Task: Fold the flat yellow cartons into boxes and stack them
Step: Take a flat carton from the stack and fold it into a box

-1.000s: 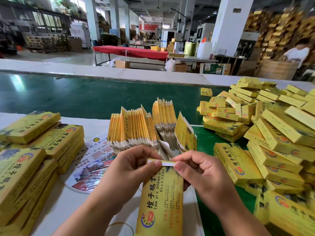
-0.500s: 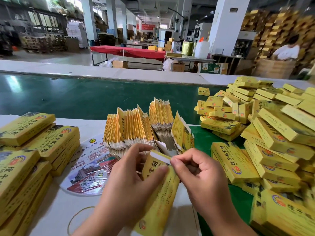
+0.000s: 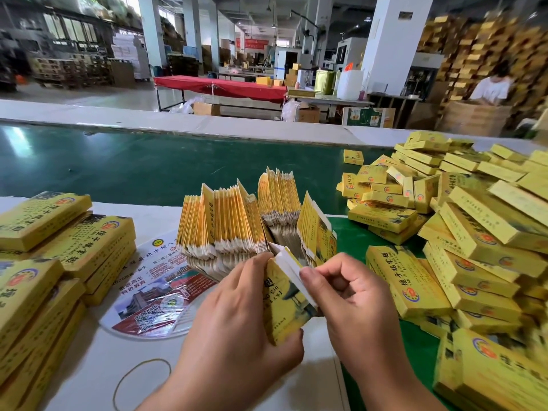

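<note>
- Left hand [image 3: 237, 315] is wrapped around a half-formed yellow carton [image 3: 284, 304], thumb on its near edge, fingers on the far side.
- Right hand [image 3: 353, 295] pinches the carton's white end flap [image 3: 293, 269] with its curled fingers.
- The carton is held up between both hands, just in front of the upright flat cartons [image 3: 231, 223].
- Finished boxes [image 3: 474, 247] are heaped on the right, and neater box stacks [image 3: 59, 247] sit on the left.
- A rubber band [image 3: 142, 378] lies on the white table [image 3: 89, 366].

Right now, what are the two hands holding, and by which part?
Both hold one yellow carton. The left hand grips its body along the left side; the right hand pinches the white end flap.
</note>
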### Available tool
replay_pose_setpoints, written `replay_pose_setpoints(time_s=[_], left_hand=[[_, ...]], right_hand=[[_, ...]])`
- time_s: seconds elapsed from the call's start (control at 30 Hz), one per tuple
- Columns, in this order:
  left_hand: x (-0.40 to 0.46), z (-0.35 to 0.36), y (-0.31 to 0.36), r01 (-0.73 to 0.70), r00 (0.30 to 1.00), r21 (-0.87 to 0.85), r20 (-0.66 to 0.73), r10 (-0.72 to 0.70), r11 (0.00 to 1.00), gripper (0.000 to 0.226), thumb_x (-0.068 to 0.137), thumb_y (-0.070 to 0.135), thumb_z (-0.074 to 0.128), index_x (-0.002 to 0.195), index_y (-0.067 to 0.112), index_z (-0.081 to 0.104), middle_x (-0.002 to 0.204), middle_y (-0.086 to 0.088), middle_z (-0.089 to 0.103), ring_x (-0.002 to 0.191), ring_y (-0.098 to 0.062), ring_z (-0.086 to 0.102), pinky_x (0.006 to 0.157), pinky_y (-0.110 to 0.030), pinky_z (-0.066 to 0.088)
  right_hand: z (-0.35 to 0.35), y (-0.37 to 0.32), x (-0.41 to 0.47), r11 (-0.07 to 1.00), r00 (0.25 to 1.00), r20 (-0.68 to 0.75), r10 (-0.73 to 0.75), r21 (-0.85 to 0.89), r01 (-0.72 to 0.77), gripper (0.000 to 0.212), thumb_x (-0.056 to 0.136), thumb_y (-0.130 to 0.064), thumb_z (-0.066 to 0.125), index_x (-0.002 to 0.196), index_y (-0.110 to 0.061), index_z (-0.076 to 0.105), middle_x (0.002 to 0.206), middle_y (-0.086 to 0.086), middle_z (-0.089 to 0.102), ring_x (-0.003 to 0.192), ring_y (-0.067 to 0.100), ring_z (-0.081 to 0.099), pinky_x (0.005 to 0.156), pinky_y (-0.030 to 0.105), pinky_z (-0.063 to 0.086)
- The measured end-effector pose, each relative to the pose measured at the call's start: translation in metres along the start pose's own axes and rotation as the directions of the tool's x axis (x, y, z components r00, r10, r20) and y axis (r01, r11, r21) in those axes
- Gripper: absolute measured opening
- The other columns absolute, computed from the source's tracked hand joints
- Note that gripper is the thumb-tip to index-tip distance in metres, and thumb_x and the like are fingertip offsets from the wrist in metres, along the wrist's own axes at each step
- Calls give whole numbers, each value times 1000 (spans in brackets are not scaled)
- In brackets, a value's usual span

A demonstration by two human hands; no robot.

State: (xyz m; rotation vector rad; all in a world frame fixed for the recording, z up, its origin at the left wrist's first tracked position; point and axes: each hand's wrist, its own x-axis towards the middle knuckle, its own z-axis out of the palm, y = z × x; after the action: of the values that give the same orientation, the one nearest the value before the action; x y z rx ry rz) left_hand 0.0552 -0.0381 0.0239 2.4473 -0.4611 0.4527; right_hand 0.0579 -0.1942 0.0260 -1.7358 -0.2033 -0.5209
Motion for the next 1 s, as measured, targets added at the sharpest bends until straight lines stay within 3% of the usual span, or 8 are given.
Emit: replay_pose_setpoints(time_s=[0.13, 0.23, 0.4, 0.53, 0.6, 0.8, 0.9, 1.0], left_hand=[[-1, -2, 1, -37, 999, 37, 23, 36, 999, 88, 58, 65, 53, 138, 38, 27, 111, 30, 34, 101, 10, 34, 78, -3, 28], [0, -1, -1, -35, 999, 54, 18, 35, 998, 88, 59, 62, 54, 139, 33, 30, 112, 25, 37, 108, 4, 37, 82, -6, 29], [0, 0, 0, -43, 999, 29, 22, 42, 999, 91, 61, 63, 51, 142, 38, 17, 117, 29, 31, 115, 7, 33, 86, -9, 28], [0, -4, 4, -49, 999, 9, 14, 49, 999, 90, 59, 60, 58, 138, 45, 19, 108, 36, 30, 101, 15, 32, 73, 2, 32], [-1, -5, 6, -50, 999, -10, 6, 50, 999, 90, 58, 58, 61, 138, 45, 23, 107, 39, 34, 99, 18, 32, 77, 6, 32], [-2, -6, 7, -42, 999, 45, 20, 41, 998, 90, 57, 56, 63, 139, 36, 31, 108, 28, 42, 101, 6, 43, 72, 4, 27], [-4, -4, 5, -63, 998, 71, 35, 60, 995, 92, 60, 55, 62, 142, 33, 29, 116, 23, 47, 105, 6, 41, 76, 4, 22], [-4, -4, 3, -78, 997, 36, 32, 77, 996, 93, 64, 53, 60, 147, 29, 25, 117, 25, 36, 107, 14, 31, 82, 7, 23]], right_hand=[[0, -2, 0, 1000, 1000, 6, 4, -11, -4, 21, 82, -30, 71, 66, -18, 65, 51, -8, 56, 47, 0, 47, 46, 14, 37], [1, -1, -3, 991, 997, 50, -53, -119, 59, 19, 86, -20, 74, 68, -23, 69, 53, -1, 61, 46, 13, 52, 44, 26, 39], [0, -5, -3, 951, 981, 72, -181, -243, 193, 13, 87, -27, 72, 73, -26, 74, 62, -6, 69, 49, 12, 60, 44, 31, 45], [-1, -4, -3, 983, 994, 46, -94, -152, 100, 16, 88, -20, 74, 73, -24, 70, 58, -4, 67, 49, 10, 60, 44, 27, 47], [-1, -4, -3, 994, 998, 38, -41, -100, 44, 18, 87, -17, 74, 71, -23, 68, 57, 0, 66, 49, 16, 60, 45, 31, 47], [-2, -6, -3, 989, 996, 86, -25, -143, 37, 18, 86, -17, 74, 70, -21, 69, 56, -2, 65, 48, 5, 57, 44, 25, 44], [-4, -7, -2, 978, 986, 139, -88, -178, 112, 15, 88, -18, 74, 72, -20, 73, 64, -3, 71, 54, 8, 65, 48, 26, 52], [-5, -9, 0, 915, 950, 197, -240, -281, 290, 16, 90, -26, 68, 81, -17, 76, 77, -6, 75, 69, 9, 70, 58, 32, 55]])
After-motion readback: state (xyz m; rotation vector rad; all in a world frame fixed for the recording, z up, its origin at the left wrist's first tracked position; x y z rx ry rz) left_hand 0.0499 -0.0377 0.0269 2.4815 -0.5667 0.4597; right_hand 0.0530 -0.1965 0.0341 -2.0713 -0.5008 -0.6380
